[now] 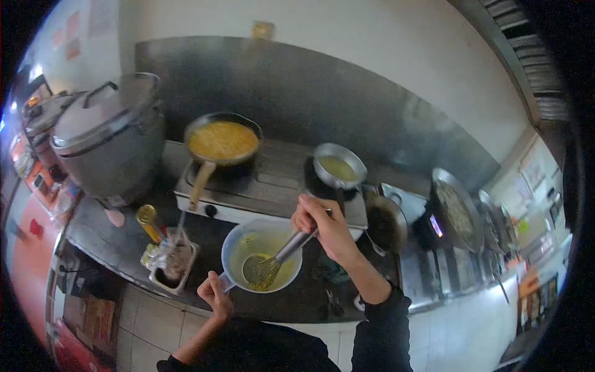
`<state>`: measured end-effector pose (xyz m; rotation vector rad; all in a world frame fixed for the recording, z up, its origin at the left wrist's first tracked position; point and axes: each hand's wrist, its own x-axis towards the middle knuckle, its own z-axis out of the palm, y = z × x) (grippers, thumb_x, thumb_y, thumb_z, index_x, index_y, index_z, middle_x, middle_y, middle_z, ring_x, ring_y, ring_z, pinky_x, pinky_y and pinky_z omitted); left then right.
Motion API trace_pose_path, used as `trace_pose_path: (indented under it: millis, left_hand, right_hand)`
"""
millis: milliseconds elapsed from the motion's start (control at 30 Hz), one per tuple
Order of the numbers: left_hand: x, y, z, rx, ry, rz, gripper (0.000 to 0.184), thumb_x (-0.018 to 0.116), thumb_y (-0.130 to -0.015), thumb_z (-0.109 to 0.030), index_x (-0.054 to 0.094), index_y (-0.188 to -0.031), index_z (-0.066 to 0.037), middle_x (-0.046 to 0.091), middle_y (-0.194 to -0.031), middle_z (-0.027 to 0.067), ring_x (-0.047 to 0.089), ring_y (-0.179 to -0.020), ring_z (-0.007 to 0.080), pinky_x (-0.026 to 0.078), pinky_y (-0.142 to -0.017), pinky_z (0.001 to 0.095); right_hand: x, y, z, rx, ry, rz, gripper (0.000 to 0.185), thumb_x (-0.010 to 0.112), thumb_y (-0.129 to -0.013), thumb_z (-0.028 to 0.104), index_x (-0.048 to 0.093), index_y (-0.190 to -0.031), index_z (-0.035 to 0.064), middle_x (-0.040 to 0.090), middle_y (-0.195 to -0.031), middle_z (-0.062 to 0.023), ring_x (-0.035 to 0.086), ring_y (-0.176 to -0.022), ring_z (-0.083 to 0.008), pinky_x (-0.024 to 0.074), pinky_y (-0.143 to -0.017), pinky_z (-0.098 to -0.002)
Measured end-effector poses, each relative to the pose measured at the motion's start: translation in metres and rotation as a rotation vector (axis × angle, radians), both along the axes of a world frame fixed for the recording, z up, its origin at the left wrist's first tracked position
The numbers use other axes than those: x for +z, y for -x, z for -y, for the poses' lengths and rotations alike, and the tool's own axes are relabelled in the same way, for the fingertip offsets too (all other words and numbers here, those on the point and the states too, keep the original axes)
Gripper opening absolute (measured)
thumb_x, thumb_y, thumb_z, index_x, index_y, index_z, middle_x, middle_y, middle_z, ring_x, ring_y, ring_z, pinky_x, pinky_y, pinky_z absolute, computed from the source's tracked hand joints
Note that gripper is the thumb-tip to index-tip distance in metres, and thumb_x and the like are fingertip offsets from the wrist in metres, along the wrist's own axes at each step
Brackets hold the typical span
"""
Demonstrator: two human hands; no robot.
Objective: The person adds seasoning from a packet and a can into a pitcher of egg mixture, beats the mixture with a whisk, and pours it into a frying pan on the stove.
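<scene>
My left hand [217, 297] is closed around the handle of a pale plastic mixing bowl [232, 249] at the counter's front. In my right hand [323, 228] is a metal whisk [294, 247], slanting down to the left. Its wires sit inside the bowl, among yellow-green bits and a little liquid at the bottom. Behind the bowl, on a two-burner stove [276, 177], a frying pan [202, 180] holds a bubbling yellow-orange mixture. A small metal pan [320, 152] with yellowish liquid stands on the right burner, just beyond my right hand.
A large lidded metal pot [114, 149] stands at the left. Near it are a gold-capped jar [147, 217] and a white container [186, 273] with a plastic bag inside. A dark wok [385, 223] and a large pan of pale food [455, 208] sit to the right.
</scene>
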<state>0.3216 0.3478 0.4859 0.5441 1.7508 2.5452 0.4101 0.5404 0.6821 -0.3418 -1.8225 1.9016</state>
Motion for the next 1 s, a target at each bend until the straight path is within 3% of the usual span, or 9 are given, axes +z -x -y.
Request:
trace_pose_path:
  millis: [333,367,500,600,633,733,833,933,1000]
  left_hand:
    - [-0.116,-0.063,-0.082,-0.145,0.04,0.044,0.047,0.043,-0.096,-0.025,0.031,-0.055,-0.006,0.031,-0.052,-0.0059,0.026,-0.05,0.0033,0.017,-0.043,0.0264]
    - [-0.119,-0.065,-0.09,-0.183,0.038,0.035,0.046,0.042,-0.096,-0.025,0.032,-0.056,-0.006,0.031,-0.052,-0.0056,0.026,-0.05,0.0035,0.017,-0.043,0.0265]
    - [-0.118,-0.074,-0.115,-0.318,0.025,0.077,0.043,0.041,-0.096,-0.024,0.033,-0.058,-0.004,0.031,-0.053,-0.0047,0.026,-0.051,0.0041,0.018,-0.043,0.0268]
    - [-0.109,-0.074,-0.128,-0.371,0.051,0.053,0.043,0.041,-0.096,-0.022,0.035,-0.058,-0.004,0.032,-0.052,-0.0046,0.026,-0.05,0.0042,0.019,-0.043,0.027]
    - [-0.103,-0.072,-0.131,-0.36,0.059,0.035,0.044,0.041,-0.097,-0.022,0.035,-0.057,-0.004,0.032,-0.052,-0.0045,0.026,-0.049,0.0042,0.018,-0.043,0.027]
    - [-0.107,-0.067,-0.141,-0.35,0.042,0.026,0.045,0.041,-0.097,-0.023,0.036,-0.056,-0.003,0.032,-0.051,-0.0045,0.026,-0.048,0.0042,0.018,-0.043,0.027]
    - [-0.111,-0.062,-0.143,-0.356,0.048,0.065,0.046,0.042,-0.096,-0.024,0.038,-0.056,-0.002,0.033,-0.051,-0.0045,0.027,-0.048,0.0041,0.017,-0.043,0.0269]
    - [-0.106,-0.056,-0.15,-0.335,0.073,0.018,0.044,0.043,-0.096,-0.024,0.042,-0.058,-0.001,0.035,-0.052,-0.0048,0.028,-0.048,0.0044,0.019,-0.043,0.0263]
    - [-0.103,-0.06,-0.155,-0.343,0.054,-0.036,0.042,0.043,-0.096,-0.023,0.044,-0.061,0.0,0.036,-0.052,-0.0045,0.03,-0.049,0.0046,0.022,-0.043,0.0259]
  right_hand:
    - [-0.131,-0.118,-0.06,-0.583,-0.5,0.303,0.032,0.048,-0.093,0.03,0.058,-0.078,0.0036,0.053,-0.073,0.001,0.046,-0.072,-0.0074,0.0351,-0.066,-0.0231]
    - [-0.133,-0.126,-0.064,-0.616,-0.533,0.364,0.017,0.052,-0.091,0.02,0.057,-0.089,0.0039,0.057,-0.086,-0.005,0.052,-0.079,-0.0147,0.042,-0.073,-0.0285]
    - [-0.132,-0.15,-0.061,-0.654,-0.426,0.239,0.023,0.051,-0.092,0.021,0.049,-0.108,0.0042,0.048,-0.115,-0.0079,0.051,-0.095,-0.0181,0.0428,-0.078,-0.0309]
    - [-0.119,-0.147,-0.025,-0.965,-0.408,-0.05,0.034,0.044,-0.094,0.03,0.047,-0.116,0.0037,0.054,-0.098,-0.0066,0.051,-0.096,-0.015,0.0416,-0.077,-0.028]
    - [-0.148,-0.163,-0.026,-1.066,-0.571,-0.083,0.039,0.043,-0.094,0.033,0.047,-0.116,0.0009,0.051,-0.105,-0.0091,0.051,-0.098,-0.0166,0.0427,-0.08,-0.0304]
    - [-0.25,-0.195,-0.02,-1.199,-0.262,0.107,0.045,0.053,-0.087,0.037,0.05,-0.116,0.0022,0.048,-0.111,-0.0132,0.051,-0.101,-0.0243,0.0425,-0.085,-0.0378]
    - [-0.265,-0.176,-0.043,-1.009,-1.02,0.943,0.056,0.068,-0.074,0.032,0.048,-0.12,0.0073,0.044,-0.122,-0.0212,0.047,-0.109,-0.0327,0.0399,-0.092,-0.0396]
    - [-0.303,-0.176,-0.076,-0.778,-1.065,1.127,0.061,0.074,-0.065,0.038,0.055,-0.113,0.0071,0.048,-0.121,-0.0213,0.044,-0.113,-0.0398,0.0373,-0.093,-0.0466]
    - [-0.323,-0.192,-0.106,-0.681,-0.803,0.894,0.054,0.077,-0.061,0.027,0.058,-0.106,0.0045,0.056,-0.111,-0.0207,0.052,-0.106,-0.0361,0.0425,-0.088,-0.0412]
